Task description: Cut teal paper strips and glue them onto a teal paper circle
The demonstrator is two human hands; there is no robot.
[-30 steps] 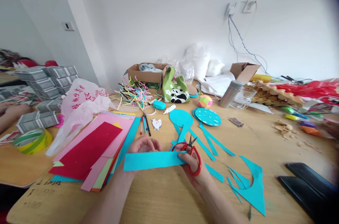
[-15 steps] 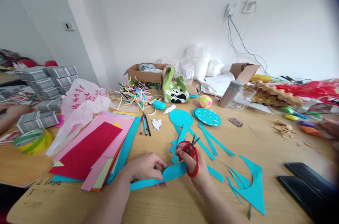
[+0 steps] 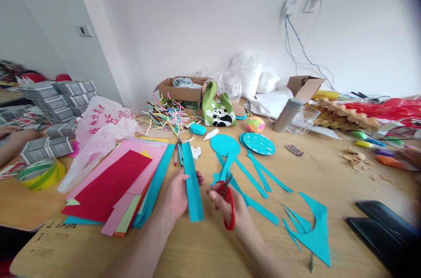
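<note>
My left hand (image 3: pixel 179 192) pinches a long blue paper strip (image 3: pixel 193 183), held upright above the table with its top end pointing away from me. Just to the right, my right hand (image 3: pixel 232 203) has its fingers in the handles of red-handled scissors (image 3: pixel 229 212); the blades point away and do not touch the strip. Beyond the hands lie a blue paper circle (image 3: pixel 225 144) and several loose blue strips (image 3: pixel 251 177). Blue offcuts (image 3: pixel 317 236) are on the table at the right.
Coloured paper sheets (image 3: pixel 112 186) are stacked on the left beside a plastic bag (image 3: pixel 105 124). A panda bag (image 3: pixel 219 109), pipe cleaners (image 3: pixel 166 113) and a steel flask (image 3: pixel 287 115) stand at the back. Dark phones (image 3: pixel 378 234) lie at right. Another person's hand (image 3: pixel 19 140) shows far left.
The strip has swung from lying sideways between both hands to pointing away in my left hand. My right hand has let go of its end and drawn slightly left with the scissors.
</note>
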